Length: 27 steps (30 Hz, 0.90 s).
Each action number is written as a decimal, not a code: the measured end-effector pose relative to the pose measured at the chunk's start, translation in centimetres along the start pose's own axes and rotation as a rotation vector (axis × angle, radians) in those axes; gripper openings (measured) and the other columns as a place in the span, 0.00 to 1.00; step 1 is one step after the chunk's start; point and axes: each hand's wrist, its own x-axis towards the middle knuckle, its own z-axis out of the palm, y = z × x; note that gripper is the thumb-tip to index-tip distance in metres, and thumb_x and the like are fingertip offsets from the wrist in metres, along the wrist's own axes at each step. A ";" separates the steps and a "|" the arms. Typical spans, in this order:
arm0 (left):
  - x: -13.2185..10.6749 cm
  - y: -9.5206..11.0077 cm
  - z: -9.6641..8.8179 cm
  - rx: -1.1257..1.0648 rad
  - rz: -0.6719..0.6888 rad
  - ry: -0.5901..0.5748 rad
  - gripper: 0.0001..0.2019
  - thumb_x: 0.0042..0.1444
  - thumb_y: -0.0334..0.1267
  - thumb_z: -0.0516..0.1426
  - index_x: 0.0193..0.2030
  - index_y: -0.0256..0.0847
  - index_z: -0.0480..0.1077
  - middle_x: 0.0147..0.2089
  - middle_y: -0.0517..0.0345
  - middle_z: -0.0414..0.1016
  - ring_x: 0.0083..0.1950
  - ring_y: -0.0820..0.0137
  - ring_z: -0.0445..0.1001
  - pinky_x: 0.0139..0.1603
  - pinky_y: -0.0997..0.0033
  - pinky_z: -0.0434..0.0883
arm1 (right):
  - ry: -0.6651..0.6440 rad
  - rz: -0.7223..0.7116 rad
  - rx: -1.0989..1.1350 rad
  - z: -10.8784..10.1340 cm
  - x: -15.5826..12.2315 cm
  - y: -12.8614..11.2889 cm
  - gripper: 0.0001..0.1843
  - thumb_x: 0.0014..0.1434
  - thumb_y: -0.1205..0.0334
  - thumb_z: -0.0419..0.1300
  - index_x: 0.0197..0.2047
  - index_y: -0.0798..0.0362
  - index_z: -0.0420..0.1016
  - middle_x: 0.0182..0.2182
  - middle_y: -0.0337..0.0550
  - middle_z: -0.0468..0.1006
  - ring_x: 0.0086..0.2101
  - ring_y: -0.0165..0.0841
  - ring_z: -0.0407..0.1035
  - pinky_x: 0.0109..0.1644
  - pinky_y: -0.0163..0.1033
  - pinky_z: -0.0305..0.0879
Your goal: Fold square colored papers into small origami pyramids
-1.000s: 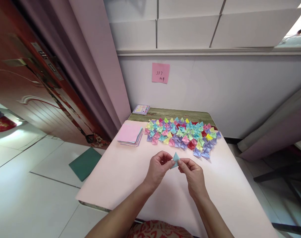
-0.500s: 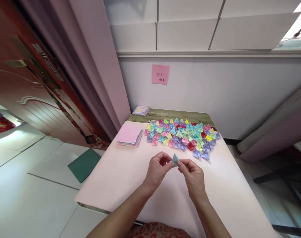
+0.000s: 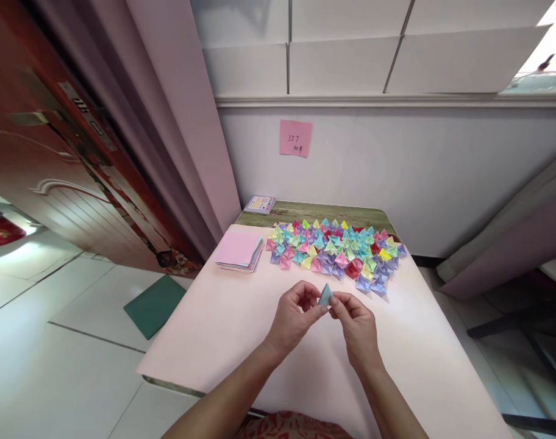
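Both hands are over the near half of the pale pink surface (image 3: 232, 329), meeting about mid-width. Left hand (image 3: 291, 317) and right hand (image 3: 358, 320) share one light blue folded paper piece (image 3: 326, 295), held above the surface, point up.

Right fingers: pinching its right side, thumb on the face toward the wearer. Left fingers: grasping the lower left, thumb along the bottom edge, rest curled in; exact contact behind the paper is hidden. Reads as a two-sided hold because the piece is small and light: one side steadies, the other can work the folds. Tips only, probably so the creases don't get crushed.

Beyond the hands, right of centre: folded paper cluster (image 3: 335, 247), many colours, packed close, most peaks up. Presumably set broad side down so they sit stable, and pushed back to leave the near area for the hands.

Left of the cluster, just beside it: square paper stack (image 3: 238, 249), pink on top, edges a bit fanned. Likely there for easy left-hand reach.

Far edge: printed packets (image 3: 260, 205) on the wood-pattern strip (image 3: 324, 211), back left corner. Pink note (image 3: 295, 138) on the wall, handwritten "357", at readable height.
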 end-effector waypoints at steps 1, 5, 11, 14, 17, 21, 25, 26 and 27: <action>0.0 0.1 0.0 0.010 0.016 0.013 0.11 0.48 0.41 0.64 0.34 0.40 0.68 0.26 0.65 0.64 0.28 0.75 0.61 0.32 0.75 0.61 | -0.007 0.021 0.024 0.0 0.1 0.1 0.15 0.51 0.50 0.67 0.36 0.52 0.79 0.25 0.39 0.74 0.27 0.31 0.64 0.33 0.36 0.64; -0.1 0.5 -0.1 0.066 0.046 0.045 0.10 0.49 0.40 0.64 0.34 0.40 0.69 0.26 0.64 0.64 0.30 0.74 0.62 0.34 0.74 0.63 | -0.023 0.078 0.091 0.1 0.2 0.4 0.17 0.50 0.49 0.68 0.36 0.53 0.79 0.23 0.38 0.71 0.26 0.29 0.62 0.32 0.36 0.61; 0.0 0.3 -0.2 0.068 0.013 0.047 0.10 0.48 0.41 0.64 0.34 0.39 0.71 0.26 0.63 0.64 0.30 0.74 0.61 0.33 0.74 0.62 | -0.006 0.050 0.038 0.1 0.1 0.3 0.17 0.49 0.48 0.68 0.35 0.52 0.79 0.23 0.38 0.72 0.26 0.30 0.62 0.31 0.36 0.62; 0.2 0.0 -0.3 -0.003 -0.032 0.031 0.12 0.47 0.42 0.65 0.32 0.39 0.70 0.25 0.64 0.63 0.28 0.75 0.60 0.31 0.75 0.60 | -0.004 -0.010 -0.042 0.0 -0.1 0.2 0.16 0.51 0.48 0.66 0.35 0.52 0.80 0.24 0.39 0.73 0.27 0.31 0.64 0.32 0.37 0.64; 0.6 -0.4 -0.4 -0.118 -0.133 -0.010 0.14 0.45 0.44 0.66 0.31 0.38 0.70 0.23 0.66 0.61 0.26 0.77 0.59 0.29 0.75 0.59 | 0.040 -0.172 -0.205 -0.1 -0.5 -0.1 0.12 0.55 0.51 0.64 0.36 0.51 0.80 0.29 0.41 0.77 0.30 0.33 0.67 0.36 0.38 0.66; 1.0 -0.9 -0.6 -0.155 -0.205 -0.040 0.13 0.48 0.45 0.65 0.33 0.39 0.71 0.21 0.66 0.61 0.24 0.77 0.59 0.27 0.76 0.58 | 0.111 -0.413 -0.399 0.2 -1.0 -0.4 0.09 0.58 0.55 0.62 0.36 0.50 0.80 0.31 0.43 0.78 0.31 0.34 0.69 0.36 0.38 0.65; 0.5 -0.7 -0.4 0.104 0.041 0.011 0.08 0.53 0.43 0.61 0.35 0.41 0.73 0.23 0.64 0.63 0.26 0.75 0.60 0.29 0.74 0.61 | 0.158 -0.427 -0.420 0.5 -1.1 -0.6 0.09 0.58 0.55 0.61 0.36 0.50 0.80 0.31 0.43 0.78 0.30 0.33 0.69 0.36 0.38 0.65; 0.3 -0.6 -0.3 0.203 0.126 0.024 0.07 0.55 0.42 0.60 0.36 0.42 0.74 0.25 0.62 0.65 0.27 0.74 0.61 0.30 0.73 0.62 | 0.158 -0.411 -0.416 0.5 -1.1 -0.6 0.09 0.59 0.55 0.61 0.36 0.50 0.80 0.32 0.43 0.79 0.30 0.33 0.69 0.37 0.38 0.66; 0.1 -0.4 -0.2 0.286 0.197 0.033 0.07 0.56 0.41 0.59 0.36 0.42 0.75 0.26 0.60 0.67 0.28 0.73 0.62 0.32 0.72 0.63 | 0.155 -0.397 -0.409 0.5 -1.1 -0.6 0.09 0.59 0.55 0.61 0.37 0.50 0.79 0.32 0.42 0.79 0.30 0.33 0.69 0.37 0.38 0.66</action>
